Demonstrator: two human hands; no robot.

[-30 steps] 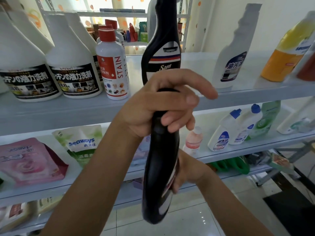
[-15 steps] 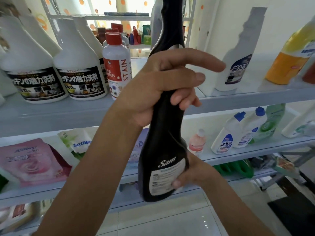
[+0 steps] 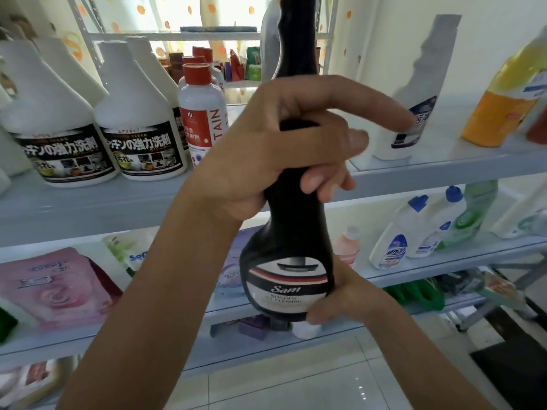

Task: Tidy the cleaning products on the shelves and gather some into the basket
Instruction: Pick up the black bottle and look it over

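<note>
The black bottle [image 3: 288, 226] with a "Sam" label stood upright at the middle of the view, held in the air in front of the shelves [image 3: 88, 202], its top running out of sight at 12 o'clock. The left hand [image 3: 281, 149] gripped its narrow neck, the lower fingers curled round it and the index finger [image 3: 381, 110] pointing straight out toward 3 o'clock (touching nothing that could be made out). The right hand [image 3: 343, 297] clasped the wide base from the 5 o'clock side, fingertips pressed on the edge of the label. On the upper shelf, white jugs [image 3: 142, 128] with black labels and a red-capped bottle [image 3: 201, 113] stood at 10 o'clock, a white bottle [image 3: 414, 113] at 2 o'clock. Blue-capped bottles [image 3: 414, 232] stood at 4 o'clock, a pink pouch [image 3: 53, 288] at 8 o'clock.
</note>
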